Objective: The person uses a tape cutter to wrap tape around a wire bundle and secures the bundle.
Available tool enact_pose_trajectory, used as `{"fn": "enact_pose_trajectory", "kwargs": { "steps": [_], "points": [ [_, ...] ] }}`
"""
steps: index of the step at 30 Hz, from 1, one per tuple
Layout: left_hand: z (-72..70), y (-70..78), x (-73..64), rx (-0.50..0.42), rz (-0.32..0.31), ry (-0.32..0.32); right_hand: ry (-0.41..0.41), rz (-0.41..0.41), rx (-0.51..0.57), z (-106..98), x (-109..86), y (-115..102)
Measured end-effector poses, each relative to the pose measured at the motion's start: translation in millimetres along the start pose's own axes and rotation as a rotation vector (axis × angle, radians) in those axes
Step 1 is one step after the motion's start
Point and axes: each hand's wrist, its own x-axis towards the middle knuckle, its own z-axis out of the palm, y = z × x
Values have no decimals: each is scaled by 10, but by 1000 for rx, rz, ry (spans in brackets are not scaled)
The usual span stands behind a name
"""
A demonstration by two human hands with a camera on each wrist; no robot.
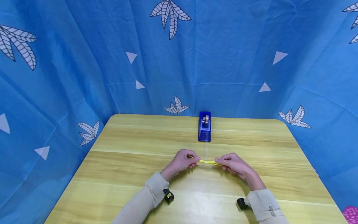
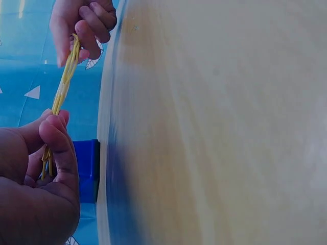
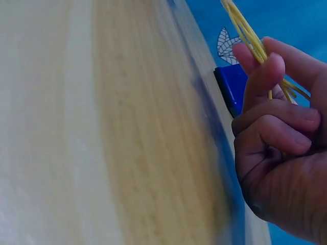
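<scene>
A bundle of thin yellow strands (image 1: 207, 161) stretches sideways between both hands, above the wooden table. My left hand (image 1: 185, 160) pinches one end between thumb and fingers. The other end is pinched by my right hand (image 1: 234, 164), whose lower fingers curl toward the palm in the right wrist view. Loose strand ends poke out past the fingers there. In the left wrist view the yellow strands (image 2: 63, 87) run close together, with a pale, shiny patch partway along. A faint clear tape strip (image 1: 206, 151) reaches from a blue tape dispenser (image 1: 204, 133) toward the bundle's middle.
The dispenser stands at the back edge of the wooden table (image 1: 126, 174), its tape roll near the far end. A blue patterned curtain (image 1: 229, 62) hangs behind and along the sides. Black wrist devices (image 1: 168, 196) sit at both sleeve cuffs.
</scene>
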Motion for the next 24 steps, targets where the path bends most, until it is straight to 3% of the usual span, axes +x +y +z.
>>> {"fn": "enact_pose_trajectory", "kwargs": {
  "steps": [6, 12, 16, 20, 24],
  "points": [
    [-3, 1, -6, 37, 14, -3, 60, -47, -13, 21, 6, -1],
    [-12, -7, 35, 26, -8, -8, 150, -235, -240, 28, 1, -15],
    [-15, -16, 67, -7, -36, -46, 185, -332, -357, 32, -1, -26],
    [-3, -18, 68, -38, -52, -98, 196, -359, -398, 27, -5, -25],
    [17, -13, 69, -76, -37, -84, 196, -319, -398, 24, -13, -30]
  ]
}}
